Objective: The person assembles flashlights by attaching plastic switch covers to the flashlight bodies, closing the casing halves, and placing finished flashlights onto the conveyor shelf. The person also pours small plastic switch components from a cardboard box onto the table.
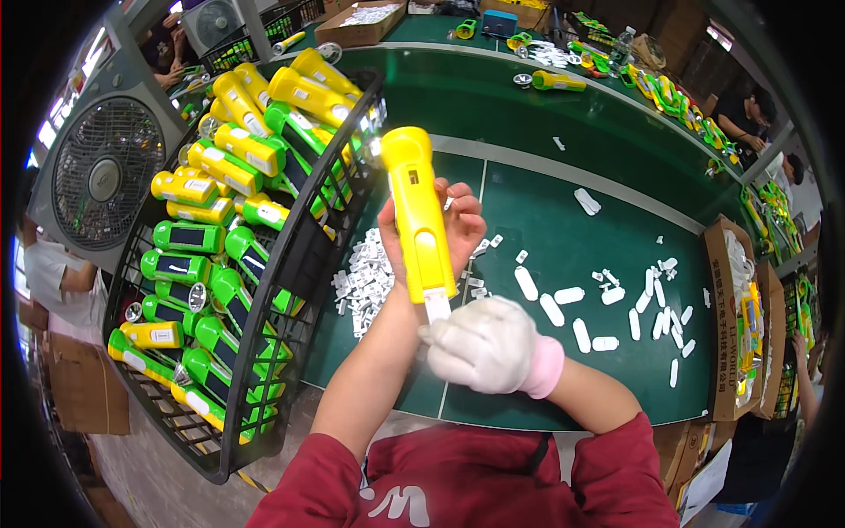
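Observation:
A yellow flashlight (424, 207) rests along the palm and fingers of my bare left hand (462, 229), its round head pointing up and away. Its side carries a small dark slot. From the flashlight's near end a flat white plastic piece (437, 304) sticks out. My right hand (486, 345), in a white glove with a pink cuff, is closed at that end with its fingers on the white piece. The glove hides part of that piece. Under and left of my left wrist lies a heap of small white plastic parts (365, 282) on the green table.
At the left stands a black basket (255, 387) piled with yellow and green flashlights (211, 238). White oval covers (581, 336) lie scattered over the table (519, 194). A cardboard box (723, 334) is at the right edge. A fan (104, 176) stands beyond the basket; a co-worker (748, 119) sits far right.

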Action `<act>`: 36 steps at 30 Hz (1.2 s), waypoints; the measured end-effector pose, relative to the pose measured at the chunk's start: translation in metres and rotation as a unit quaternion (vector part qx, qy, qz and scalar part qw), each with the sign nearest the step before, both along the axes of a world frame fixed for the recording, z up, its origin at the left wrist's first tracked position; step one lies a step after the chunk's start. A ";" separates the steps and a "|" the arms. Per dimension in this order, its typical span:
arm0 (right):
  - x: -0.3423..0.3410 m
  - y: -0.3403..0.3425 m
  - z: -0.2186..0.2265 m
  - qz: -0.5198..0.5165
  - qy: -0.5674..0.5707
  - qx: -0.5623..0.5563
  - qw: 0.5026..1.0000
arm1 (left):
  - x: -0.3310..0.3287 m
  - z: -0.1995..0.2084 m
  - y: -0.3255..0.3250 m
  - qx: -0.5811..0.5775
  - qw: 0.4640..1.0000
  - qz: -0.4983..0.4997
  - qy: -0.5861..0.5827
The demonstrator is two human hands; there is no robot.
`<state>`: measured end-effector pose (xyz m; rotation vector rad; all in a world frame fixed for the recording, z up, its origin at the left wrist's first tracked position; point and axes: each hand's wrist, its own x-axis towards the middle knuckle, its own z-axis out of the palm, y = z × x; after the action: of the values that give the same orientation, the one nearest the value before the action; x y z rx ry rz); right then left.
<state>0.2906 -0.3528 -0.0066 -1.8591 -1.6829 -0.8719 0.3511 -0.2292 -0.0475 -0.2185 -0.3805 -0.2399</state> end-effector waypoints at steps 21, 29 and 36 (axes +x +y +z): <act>0.000 -0.006 0.006 -0.002 0.074 0.042 0.996 | -0.008 -0.003 -0.006 0.106 0.984 -0.075 -0.119; 0.054 -0.016 -0.010 -0.314 0.166 0.132 0.925 | -0.008 -0.017 -0.018 0.190 0.975 -0.057 0.103; 0.125 -0.087 -0.029 -0.502 0.323 0.051 0.801 | -0.001 -0.017 -0.027 0.448 0.852 0.073 0.262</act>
<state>0.4154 -0.4397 -0.0353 -2.5480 -0.1558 -0.5066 0.3501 -0.2567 -0.0647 0.6644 0.2836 -0.1766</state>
